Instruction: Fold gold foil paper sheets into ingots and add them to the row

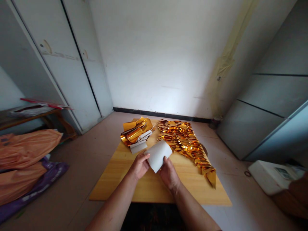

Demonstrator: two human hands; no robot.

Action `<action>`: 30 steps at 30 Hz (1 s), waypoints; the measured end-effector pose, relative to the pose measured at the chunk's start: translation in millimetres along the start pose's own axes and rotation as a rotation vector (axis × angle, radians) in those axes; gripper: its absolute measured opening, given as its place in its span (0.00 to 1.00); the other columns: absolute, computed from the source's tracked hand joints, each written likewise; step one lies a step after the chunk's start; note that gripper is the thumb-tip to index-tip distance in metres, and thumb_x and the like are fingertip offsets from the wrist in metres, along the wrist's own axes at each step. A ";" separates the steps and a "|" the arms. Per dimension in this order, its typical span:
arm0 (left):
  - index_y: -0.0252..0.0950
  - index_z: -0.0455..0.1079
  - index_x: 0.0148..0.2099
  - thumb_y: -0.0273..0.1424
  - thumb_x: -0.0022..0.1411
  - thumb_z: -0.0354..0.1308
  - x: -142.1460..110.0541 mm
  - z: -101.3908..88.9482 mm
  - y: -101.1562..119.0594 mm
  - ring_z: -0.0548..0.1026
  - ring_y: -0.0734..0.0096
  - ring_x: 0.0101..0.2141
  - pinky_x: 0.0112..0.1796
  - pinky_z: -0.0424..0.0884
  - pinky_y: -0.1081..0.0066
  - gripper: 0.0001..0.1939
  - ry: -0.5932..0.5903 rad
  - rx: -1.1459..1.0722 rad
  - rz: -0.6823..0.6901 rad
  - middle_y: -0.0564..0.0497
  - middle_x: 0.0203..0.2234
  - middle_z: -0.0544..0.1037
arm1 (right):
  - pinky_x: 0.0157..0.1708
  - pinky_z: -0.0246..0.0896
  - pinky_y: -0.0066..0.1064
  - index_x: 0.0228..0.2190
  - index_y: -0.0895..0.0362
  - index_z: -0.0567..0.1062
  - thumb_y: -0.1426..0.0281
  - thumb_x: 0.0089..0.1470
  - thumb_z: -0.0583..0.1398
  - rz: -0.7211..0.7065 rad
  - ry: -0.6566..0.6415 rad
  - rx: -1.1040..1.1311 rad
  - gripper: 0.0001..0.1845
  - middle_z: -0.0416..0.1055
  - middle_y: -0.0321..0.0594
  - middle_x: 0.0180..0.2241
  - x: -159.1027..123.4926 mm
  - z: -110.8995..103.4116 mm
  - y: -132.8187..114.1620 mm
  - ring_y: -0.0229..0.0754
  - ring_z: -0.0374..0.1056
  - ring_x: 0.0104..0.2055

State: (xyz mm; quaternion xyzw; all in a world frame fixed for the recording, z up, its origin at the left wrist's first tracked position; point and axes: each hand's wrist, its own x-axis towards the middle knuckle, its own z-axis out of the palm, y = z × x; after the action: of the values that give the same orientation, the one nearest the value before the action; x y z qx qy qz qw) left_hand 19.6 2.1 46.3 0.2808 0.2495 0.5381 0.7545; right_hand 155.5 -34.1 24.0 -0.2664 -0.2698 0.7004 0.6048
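Note:
Above the middle of a wooden table (115,179), a curved white sheet (158,154) is held up between both hands. My left hand (141,165) pinches its left edge, while the fingers of my right hand (169,173) grip the lower right edge. Whether the sheet's far face is coloured cannot be seen. Just beyond my left hand lies a loose pile of shiny gold foil sheets (134,133), with some white-backed pieces (139,147) at its near side. On the right, many folded gold foil pieces (185,141) lie in overlapping rows that reach the table's right edge.
Grey cabinets (55,57) stand at the left and a grey cabinet-like unit (269,106) at the right. Orange and purple bags (26,170) lie at the lower left. A white box (271,178) sits to the right. Behind the table rises a white wall (154,64).

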 end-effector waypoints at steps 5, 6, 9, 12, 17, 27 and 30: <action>0.33 0.69 0.37 0.29 0.40 0.70 4.8 -9.6 6.7 0.76 0.70 0.29 0.30 0.72 0.72 0.20 0.130 0.143 0.053 0.50 0.29 0.78 | 0.40 0.65 0.36 0.43 0.56 0.74 0.63 0.41 0.67 -0.141 0.100 -0.098 0.25 0.76 0.41 0.35 5.5 -7.3 -13.8 0.45 0.69 0.39; 0.33 0.69 0.36 0.30 0.40 0.70 6.9 -12.8 7.6 0.75 0.71 0.28 0.30 0.72 0.72 0.20 0.181 0.160 0.085 0.51 0.29 0.78 | 0.39 0.65 0.35 0.43 0.57 0.75 0.65 0.41 0.68 -0.149 0.115 -0.134 0.25 0.76 0.41 0.34 4.7 -10.0 -15.5 0.45 0.69 0.38; 0.32 0.67 0.33 0.34 0.39 0.70 11.3 -23.5 7.3 0.74 0.73 0.26 0.27 0.70 0.74 0.20 0.304 0.261 0.164 0.53 0.25 0.76 | 0.38 0.65 0.36 0.42 0.58 0.76 0.66 0.40 0.68 -0.174 0.169 -0.269 0.24 0.77 0.41 0.34 1.8 -17.8 -17.3 0.45 0.70 0.36; 0.33 0.65 0.31 0.38 0.41 0.69 9.5 -33.1 3.6 0.73 0.75 0.24 0.25 0.69 0.76 0.20 0.339 0.357 0.199 0.54 0.24 0.75 | 0.38 0.66 0.36 0.39 0.61 0.77 0.64 0.40 0.68 -0.171 0.203 -0.370 0.23 0.77 0.43 0.35 -0.9 -22.9 -16.4 0.46 0.71 0.36; 0.34 0.65 0.33 0.41 0.44 0.66 1.9 -42.4 15.1 0.70 0.76 0.20 0.20 0.65 0.78 0.20 0.313 0.522 0.195 0.57 0.21 0.72 | 0.37 0.67 0.36 0.33 0.61 0.79 0.59 0.37 0.69 -0.102 0.236 -0.490 0.22 0.77 0.43 0.33 -8.5 -32.4 -17.8 0.47 0.71 0.34; 0.37 0.71 0.47 0.35 0.63 0.46 19.1 -10.3 109.1 0.74 0.68 0.44 0.46 0.68 0.70 0.16 0.510 1.317 1.023 0.50 0.43 0.78 | 0.39 0.68 0.34 0.39 0.57 0.78 0.61 0.53 0.57 -0.449 0.205 -1.120 0.17 0.77 0.41 0.36 -18.8 -72.6 -8.8 0.46 0.72 0.38; 0.36 0.72 0.47 0.31 0.63 0.45 43.2 -17.8 107.7 0.74 0.65 0.45 0.49 0.67 0.67 0.16 0.501 1.473 1.107 0.48 0.43 0.78 | 0.42 0.66 0.32 0.45 0.53 0.76 0.68 0.57 0.53 -0.627 0.086 -1.436 0.17 0.76 0.41 0.41 -22.3 -68.3 -6.2 0.43 0.72 0.41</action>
State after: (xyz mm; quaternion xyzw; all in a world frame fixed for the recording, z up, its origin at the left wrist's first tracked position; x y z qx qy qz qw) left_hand -52.1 74.3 104.9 0.6400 0.5118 0.5710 -0.0489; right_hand 210.4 -51.7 -19.3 -0.5305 -0.6955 0.1400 0.4639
